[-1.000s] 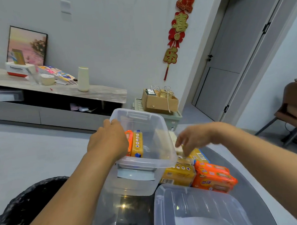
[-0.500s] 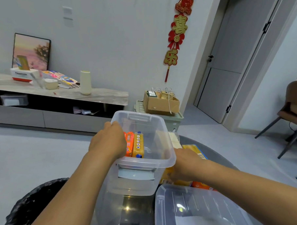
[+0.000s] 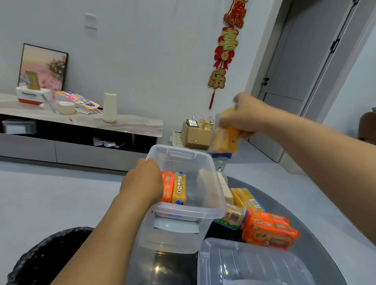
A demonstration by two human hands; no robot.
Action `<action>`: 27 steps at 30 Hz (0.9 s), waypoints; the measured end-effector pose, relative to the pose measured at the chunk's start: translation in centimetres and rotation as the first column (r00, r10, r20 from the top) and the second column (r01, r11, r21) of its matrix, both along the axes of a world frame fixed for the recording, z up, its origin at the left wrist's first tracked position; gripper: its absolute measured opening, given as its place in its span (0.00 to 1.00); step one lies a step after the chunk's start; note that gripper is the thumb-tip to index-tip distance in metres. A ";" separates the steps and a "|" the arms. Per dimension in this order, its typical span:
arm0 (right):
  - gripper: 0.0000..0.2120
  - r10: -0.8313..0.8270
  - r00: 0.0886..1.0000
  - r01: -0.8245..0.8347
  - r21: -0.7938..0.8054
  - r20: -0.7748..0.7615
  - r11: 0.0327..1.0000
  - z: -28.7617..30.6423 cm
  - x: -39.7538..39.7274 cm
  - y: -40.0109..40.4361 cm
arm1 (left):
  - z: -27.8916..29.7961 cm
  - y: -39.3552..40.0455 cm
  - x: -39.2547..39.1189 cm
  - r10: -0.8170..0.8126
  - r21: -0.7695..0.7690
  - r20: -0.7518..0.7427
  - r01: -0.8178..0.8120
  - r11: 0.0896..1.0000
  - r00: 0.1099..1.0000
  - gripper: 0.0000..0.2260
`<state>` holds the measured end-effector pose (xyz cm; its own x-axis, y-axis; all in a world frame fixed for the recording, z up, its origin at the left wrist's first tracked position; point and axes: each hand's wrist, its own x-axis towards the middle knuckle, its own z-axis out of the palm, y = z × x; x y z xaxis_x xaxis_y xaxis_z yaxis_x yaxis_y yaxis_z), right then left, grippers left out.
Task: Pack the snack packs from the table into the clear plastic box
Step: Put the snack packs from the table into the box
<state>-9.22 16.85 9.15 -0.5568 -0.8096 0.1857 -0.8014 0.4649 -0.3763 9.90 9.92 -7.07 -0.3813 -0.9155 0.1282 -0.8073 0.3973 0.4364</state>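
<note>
Nearest, a clear lid (image 3: 252, 266) lies at the round dark desk's (image 3: 316, 233) near edge. Just beyond it, orange snack packs (image 3: 269, 230) sit stacked, well below the right grip. The left hand (image 3: 142, 184) clasps the left rim of the clear plastic box (image 3: 185, 209); two packs stand upright just right of that grip, with open room beyond them. The right hand (image 3: 249, 116) is clenched on a yellow snack pack (image 3: 224, 139), blurred, above the box's far right corner.
</note>
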 end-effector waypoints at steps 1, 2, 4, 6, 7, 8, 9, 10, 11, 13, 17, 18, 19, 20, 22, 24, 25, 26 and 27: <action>0.27 0.026 1.000 -0.026 0.036 -0.011 0.999 -0.6 1.0 -0.9 | 0.0 0.1 0.0 0.000 0.001 0.004 0.000 1.000 1.000 0.19; 0.23 0.052 0.998 -0.048 0.099 -0.040 0.994 -1.8 1.9 -1.9 | 0.0 0.3 -0.1 0.001 0.004 0.004 -0.001 1.000 1.000 0.20; 0.15 0.082 0.992 -0.056 0.246 -0.095 0.968 -4.9 3.4 -3.6 | 0.0 0.4 -0.1 0.009 0.003 -0.013 -0.009 1.000 1.000 0.20; 0.10 0.093 0.984 -0.028 0.384 -0.150 0.923 -8.0 4.2 -4.7 | 0.1 0.6 -0.2 0.010 -0.001 -0.026 -0.010 1.000 1.000 0.21; 0.09 0.103 0.975 -0.009 0.427 -0.198 0.904 -9.3 4.2 -5.2 | 0.1 0.7 -0.2 0.010 -0.001 -0.029 -0.010 1.000 1.000 0.22; 0.09 0.115 0.964 0.004 0.448 -0.238 0.894 -10.5 4.2 -5.6 | 0.0 0.6 -0.2 0.010 0.001 -0.027 -0.010 1.000 1.000 0.23; 0.11 0.122 0.954 0.016 0.454 -0.274 0.891 -11.5 4.0 -6.2 | 0.0 0.6 -0.2 0.009 0.003 -0.025 -0.008 1.000 1.000 0.23; 0.12 0.123 0.949 0.023 0.451 -0.291 0.892 -12.4 3.8 -6.6 | -0.1 0.5 -0.2 0.007 0.004 -0.023 -0.007 1.000 1.000 0.24; 0.13 0.129 0.948 0.021 0.460 -0.292 0.888 -13.2 3.6 -7.1 | -0.1 0.4 -0.2 0.009 0.005 -0.024 -0.009 1.000 1.000 0.24; 0.14 0.115 0.970 0.005 0.489 -0.213 0.872 -14.3 3.2 -8.0 | -0.2 0.3 -0.2 0.015 0.005 -0.031 -0.015 1.000 0.999 0.24; 0.15 0.154 0.957 -0.005 0.519 -0.244 0.855 -14.5 2.5 -8.4 | -0.3 0.1 0.0 0.021 0.017 -0.042 -0.021 1.000 0.999 0.25; 0.15 0.151 0.954 -0.010 0.476 -0.260 0.879 -14.4 2.3 -8.3 | -0.3 0.1 0.0 0.024 0.020 -0.041 -0.023 1.000 0.999 0.25; 0.14 0.157 0.947 -0.024 0.427 -0.279 0.904 -14.4 2.1 -8.5 | -0.3 0.1 0.0 0.025 0.020 -0.040 -0.024 1.000 0.999 0.24; 0.11 0.183 0.935 -0.062 0.369 -0.305 0.927 -14.5 1.9 -8.6 | -0.3 0.1 0.0 0.023 0.021 -0.040 -0.022 1.000 0.999 0.24; 0.09 0.187 0.911 -0.135 0.162 -0.368 0.978 -13.9 1.7 -8.3 | -0.3 0.2 0.0 0.023 0.020 -0.047 -0.023 1.000 0.999 0.23; 0.11 0.116 0.913 -0.156 -0.071 -0.391 0.985 -12.3 0.8 -7.4 | -0.2 0.1 0.1 0.026 0.003 -0.046 -0.026 1.000 0.999 0.21; 0.11 0.053 0.918 -0.121 -0.151 -0.393 0.981 -11.2 -0.1 -6.8 | -0.2 0.0 0.1 0.026 -0.003 -0.043 -0.027 1.000 0.999 0.21; 0.11 -0.011 0.924 -0.057 -0.165 -0.383 0.985 -10.4 -1.4 -6.2 | -0.1 0.1 0.1 0.029 -0.004 -0.040 -0.029 1.000 0.999 0.20; 0.10 -0.061 0.931 0.024 -0.104 -0.361 0.994 -9.7 -3.0 -5.3 | -0.1 0.1 0.1 0.031 -0.004 -0.035 -0.031 0.999 0.999 0.20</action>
<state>-12.23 11.54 -0.55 -0.4702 -0.7547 0.4576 -0.8719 0.4776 -0.1081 10.00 9.99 -7.20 -0.3476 -0.9264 0.1446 -0.8038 0.3738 0.4628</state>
